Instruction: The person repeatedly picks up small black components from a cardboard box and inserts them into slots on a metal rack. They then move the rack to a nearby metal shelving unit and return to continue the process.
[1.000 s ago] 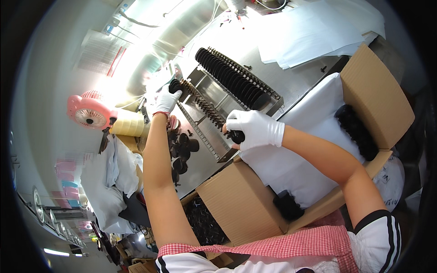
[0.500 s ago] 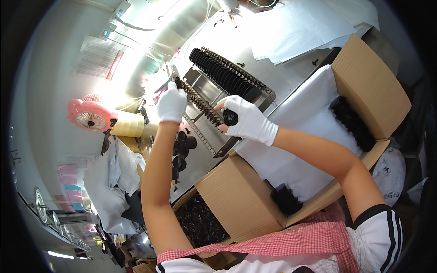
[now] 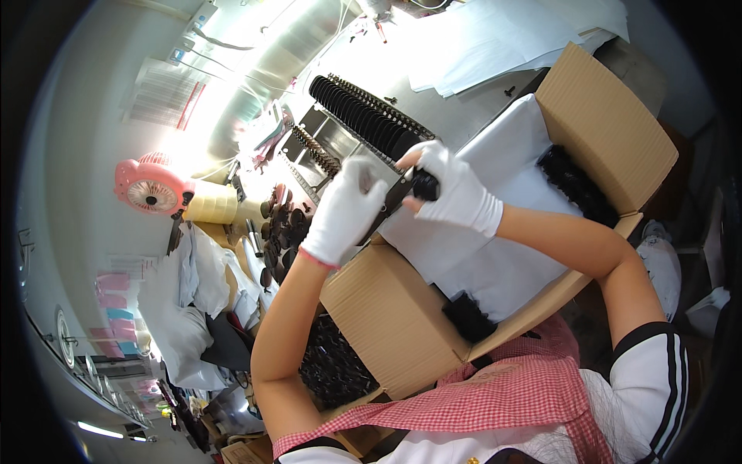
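Harsh light floods the far left of the metal counter (image 3: 429, 108), where a row of black discs (image 3: 359, 116) stands in a rack. Both hands wear white gloves. Close to the row's near end, the right hand (image 3: 462, 192) grips a black piece (image 3: 424, 185); the left hand (image 3: 348, 209), just beside it, is curled and blurred, so I cannot tell whether it holds anything. Near right, an open cardboard box (image 3: 402, 325) contains white lining (image 3: 479, 232) and black bundles (image 3: 468, 315).
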The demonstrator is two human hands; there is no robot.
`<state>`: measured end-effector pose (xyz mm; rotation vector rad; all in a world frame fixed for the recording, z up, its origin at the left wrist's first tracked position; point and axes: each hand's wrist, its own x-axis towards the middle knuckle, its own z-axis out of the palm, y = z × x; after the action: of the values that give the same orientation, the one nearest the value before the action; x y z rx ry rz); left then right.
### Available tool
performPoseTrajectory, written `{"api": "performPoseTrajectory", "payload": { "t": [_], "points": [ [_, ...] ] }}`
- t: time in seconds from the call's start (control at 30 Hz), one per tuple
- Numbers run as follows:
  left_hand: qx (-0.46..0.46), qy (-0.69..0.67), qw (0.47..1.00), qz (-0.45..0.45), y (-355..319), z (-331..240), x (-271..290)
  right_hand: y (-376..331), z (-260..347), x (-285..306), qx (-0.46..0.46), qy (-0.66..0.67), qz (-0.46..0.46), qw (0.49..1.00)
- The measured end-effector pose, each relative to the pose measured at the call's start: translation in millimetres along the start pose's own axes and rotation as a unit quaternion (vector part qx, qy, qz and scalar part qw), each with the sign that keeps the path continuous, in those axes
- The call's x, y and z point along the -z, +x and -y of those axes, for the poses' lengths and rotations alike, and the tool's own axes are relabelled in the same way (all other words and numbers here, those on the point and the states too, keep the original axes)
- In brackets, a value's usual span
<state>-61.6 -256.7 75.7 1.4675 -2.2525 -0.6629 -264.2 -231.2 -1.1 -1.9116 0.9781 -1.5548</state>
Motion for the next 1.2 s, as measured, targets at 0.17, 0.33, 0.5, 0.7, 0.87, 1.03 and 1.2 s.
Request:
{"api": "performPoseTrajectory", "payload": {
  "t": [0.17,0.33,0.5,0.7,0.87,1.03,1.2],
  "points": [
    [0.046,0.128,0.990,-0.044,73.4,14.4,-21.1,7.5,-34.8,23.4,-0.195,-0.053,-0.061,0.977],
    [0.139,0.127,0.982,0.029,98.3,13.1,-35.9,15.7,-55.6,32.6,-0.254,0.007,0.038,0.966],
    [0.201,0.011,0.979,0.029,102.9,-10.8,-55.6,15.8,-63.2,36.9,-0.216,0.024,0.047,0.975],
    [0.355,-0.206,0.907,0.093,119.2,-25.8,-57.8,15.4,-64.8,42.0,-0.214,0.017,0.085,0.973],
    [0.171,0.260,0.948,0.062,93.0,-12.2,-31.4,9.7,-46.7,47.8,-0.217,0.003,-0.001,0.976],
    [0.145,-0.221,0.960,0.089,24.9,-22.0,-41.1,-5.9,-12.3,38.7,-0.068,0.025,0.035,0.997],
    [0.089,-0.254,0.963,0.013,-21.7,-34.4,-75.0,-28.5,13.8,21.5,-0.020,-0.028,0.089,0.995]
  ]
}}
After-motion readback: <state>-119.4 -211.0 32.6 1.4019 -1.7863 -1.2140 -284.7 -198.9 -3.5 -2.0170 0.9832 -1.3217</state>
